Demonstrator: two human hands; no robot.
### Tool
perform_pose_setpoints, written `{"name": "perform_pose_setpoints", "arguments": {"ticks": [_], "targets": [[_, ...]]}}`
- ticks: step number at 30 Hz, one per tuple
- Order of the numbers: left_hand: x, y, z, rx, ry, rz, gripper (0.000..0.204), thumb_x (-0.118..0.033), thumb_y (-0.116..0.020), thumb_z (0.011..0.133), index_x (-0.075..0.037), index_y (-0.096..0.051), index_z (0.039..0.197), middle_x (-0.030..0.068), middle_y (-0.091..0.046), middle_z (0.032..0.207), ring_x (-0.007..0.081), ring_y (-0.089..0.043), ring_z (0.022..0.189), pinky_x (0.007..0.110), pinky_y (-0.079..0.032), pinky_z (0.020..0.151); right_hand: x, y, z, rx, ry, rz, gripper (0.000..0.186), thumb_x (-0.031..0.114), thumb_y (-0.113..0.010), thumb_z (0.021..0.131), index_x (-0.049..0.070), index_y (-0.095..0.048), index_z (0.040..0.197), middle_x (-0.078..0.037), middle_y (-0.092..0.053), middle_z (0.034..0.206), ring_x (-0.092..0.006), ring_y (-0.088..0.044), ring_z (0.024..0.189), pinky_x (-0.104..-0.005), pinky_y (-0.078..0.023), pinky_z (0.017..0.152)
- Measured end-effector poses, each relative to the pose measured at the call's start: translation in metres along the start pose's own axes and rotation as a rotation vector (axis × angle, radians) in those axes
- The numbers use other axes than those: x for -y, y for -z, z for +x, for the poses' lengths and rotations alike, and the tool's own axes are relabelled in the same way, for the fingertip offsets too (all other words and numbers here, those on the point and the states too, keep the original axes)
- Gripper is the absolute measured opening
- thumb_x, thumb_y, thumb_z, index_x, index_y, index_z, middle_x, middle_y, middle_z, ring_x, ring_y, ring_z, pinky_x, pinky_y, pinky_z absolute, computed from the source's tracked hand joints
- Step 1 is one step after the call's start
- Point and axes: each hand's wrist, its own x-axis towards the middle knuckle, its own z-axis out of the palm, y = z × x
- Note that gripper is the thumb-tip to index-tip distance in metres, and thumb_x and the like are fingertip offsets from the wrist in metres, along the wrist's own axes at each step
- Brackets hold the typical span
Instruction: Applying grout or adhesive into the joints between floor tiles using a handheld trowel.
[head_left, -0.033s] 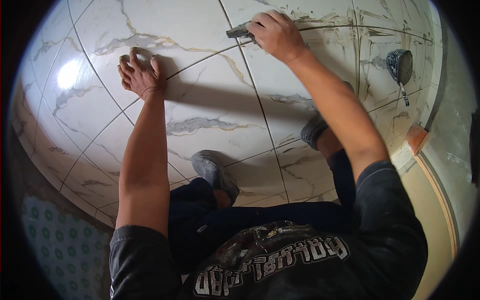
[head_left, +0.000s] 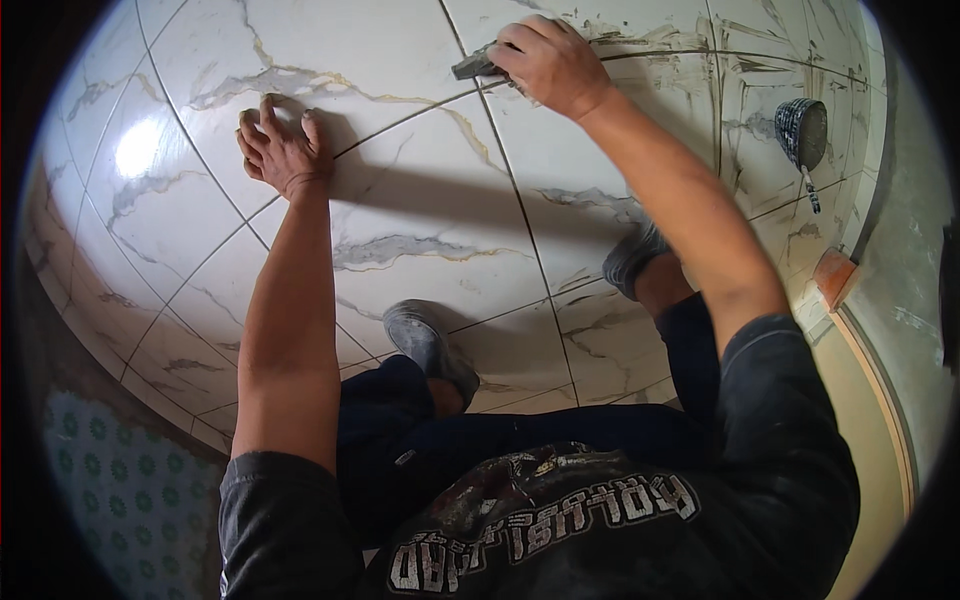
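Head view. I noted the tool (head_left: 472,66) first: dark grey, flat and blocky, with a blunt end pointing left and the rest hidden under the right hand (head_left: 553,65). It sat at the top of the view, across a dark joint, just beside a crossing of joints in the tiled floor (head_left: 430,215). The right hand's fingers were narrow, closed around it. Whether its lower edge touched the tile, I could not tell.

The left hand (head_left: 283,150) was well apart from the tool, set down on a tile with its fingers bent and spread wide.

Container: one bowl (head_left: 785,128), far right, dark outside with pale streaks, its mouth facing right. I recorded a grey surface within; paste or bare lining, I could not tell. A thin, pale-flecked handle (head_left: 809,190) stuck out at the bowl's lower side; I could not see what it belonged to.

Tiles were white with grey and gold veining. Dark smears (head_left: 665,40) flanked the joints between the right hand and the bowl. An orange-brown block (head_left: 833,277) lay by the wall, below the bowl.
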Motion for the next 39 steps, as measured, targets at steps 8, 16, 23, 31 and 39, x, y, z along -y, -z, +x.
{"name": "perform_pose_setpoints", "arguments": {"ticks": [8, 16, 23, 31, 39], "targets": [[-0.001, 0.001, 0.001, -0.011, -0.003, -0.018, 0.064, -0.050, -0.052, 0.080, -0.026, -0.037, 0.139, 0.0116, -0.024, 0.148, 0.0317, -0.017, 0.139, 0.052, -0.016, 0.108, -0.039, 0.030, -0.012, 0.203, 0.394, -0.021, 0.006, 0.014, -0.057, 0.075, 0.017, -0.060, 0.080, 0.002, -0.055, 0.088, -0.0170, -0.055, 0.088, -0.0302, -0.048, 0.079], [-0.001, 0.002, 0.001, -0.027, -0.014, -0.013, 0.067, -0.050, -0.051, 0.080, -0.025, -0.037, 0.141, 0.0121, -0.024, 0.150, 0.0315, -0.018, 0.140, 0.052, -0.015, 0.109, -0.077, 0.067, -0.040, 0.206, 0.271, -0.016, 0.003, 0.016, -0.058, 0.075, 0.016, -0.059, 0.079, 0.000, -0.054, 0.084, -0.0184, -0.056, 0.087, -0.0311, -0.048, 0.079], [0.000, 0.001, 0.000, -0.026, -0.005, -0.005, 0.067, -0.049, -0.051, 0.081, -0.023, -0.037, 0.141, 0.0112, -0.025, 0.150, 0.0301, -0.018, 0.140, 0.050, -0.015, 0.110, -0.028, 0.007, 0.002, 0.027, 0.427, 0.097, 0.001, 0.017, -0.059, 0.075, 0.017, -0.059, 0.076, -0.001, -0.053, 0.080, -0.0185, -0.055, 0.084, -0.0311, -0.047, 0.076], [0.000, 0.005, 0.002, -0.029, -0.019, 0.000, 0.067, -0.048, -0.053, 0.081, -0.024, -0.036, 0.141, 0.0125, -0.025, 0.150, 0.0314, -0.019, 0.140, 0.051, -0.015, 0.110, -0.094, 0.065, -0.038, 0.301, 0.417, -0.059, 0.006, 0.020, -0.056, 0.070, 0.014, -0.055, 0.071, -0.004, -0.054, 0.077, -0.0217, -0.054, 0.076, -0.0362, -0.044, 0.071], [-0.003, -0.003, -0.004, -0.059, -0.042, 0.001, 0.063, -0.046, -0.055, 0.084, -0.026, -0.037, 0.141, 0.0119, -0.029, 0.150, 0.0298, -0.021, 0.141, 0.050, -0.016, 0.111, -0.006, 0.003, -0.018, 0.124, 0.206, 0.019, 0.006, 0.018, -0.054, 0.077, 0.018, -0.056, 0.071, 0.001, -0.052, 0.079, -0.0184, -0.053, 0.080, -0.0318, -0.044, 0.073]]}}
